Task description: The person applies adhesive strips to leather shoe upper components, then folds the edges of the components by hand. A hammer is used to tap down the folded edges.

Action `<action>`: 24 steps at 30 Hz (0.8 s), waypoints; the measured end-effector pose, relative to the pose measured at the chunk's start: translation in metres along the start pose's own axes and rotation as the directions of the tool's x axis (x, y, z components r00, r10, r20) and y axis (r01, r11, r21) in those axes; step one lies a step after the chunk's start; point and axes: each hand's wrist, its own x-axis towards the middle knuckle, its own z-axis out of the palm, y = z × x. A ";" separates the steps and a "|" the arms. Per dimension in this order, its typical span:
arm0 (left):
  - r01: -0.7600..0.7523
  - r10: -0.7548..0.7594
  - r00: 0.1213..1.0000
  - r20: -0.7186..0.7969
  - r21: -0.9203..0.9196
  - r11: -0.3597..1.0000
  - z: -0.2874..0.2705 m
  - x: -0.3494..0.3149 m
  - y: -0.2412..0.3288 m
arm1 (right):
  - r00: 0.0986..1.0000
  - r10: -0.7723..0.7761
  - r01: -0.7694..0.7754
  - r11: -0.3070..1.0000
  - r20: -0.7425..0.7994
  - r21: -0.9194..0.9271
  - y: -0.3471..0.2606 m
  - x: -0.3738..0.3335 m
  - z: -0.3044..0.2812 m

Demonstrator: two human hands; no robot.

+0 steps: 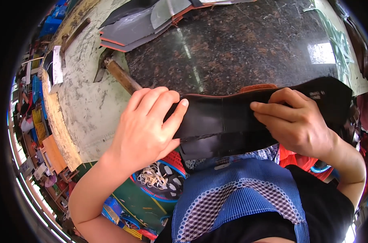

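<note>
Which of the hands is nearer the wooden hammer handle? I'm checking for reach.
Left. The left hand sits right at the wooden hammer handle's lower end; the right hand is far across the black leather piece.

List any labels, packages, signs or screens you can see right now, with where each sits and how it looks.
Small white printed mark: on the black sheet piece held in both hands, near the right hand; too small to make out.
White paper sheet: standing at the workbench's far left edge, rectangular, faint dark marks.
No screens or packages visible.
</note>
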 end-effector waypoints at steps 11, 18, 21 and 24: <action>-0.176 0.095 0.969 -0.229 -0.369 0.912 0.037 0.070 0.047 | 0.917 0.365 -0.378 0.667 0.160 0.643 0.018 -0.022 -0.019; -0.172 0.111 0.979 -0.169 -0.402 0.899 0.032 0.076 0.047 | 0.960 0.267 -0.269 0.814 0.081 0.515 0.018 -0.028 -0.014; -0.181 0.121 0.975 -0.188 -0.344 0.921 0.031 0.081 0.053 | 0.991 0.132 -0.123 0.937 -0.005 0.326 0.010 -0.025 -0.009; -0.246 0.225 0.944 -0.242 -0.061 0.967 0.041 0.080 0.063 | 0.993 0.050 -0.039 0.993 -0.103 0.111 0.005 -0.025 0.003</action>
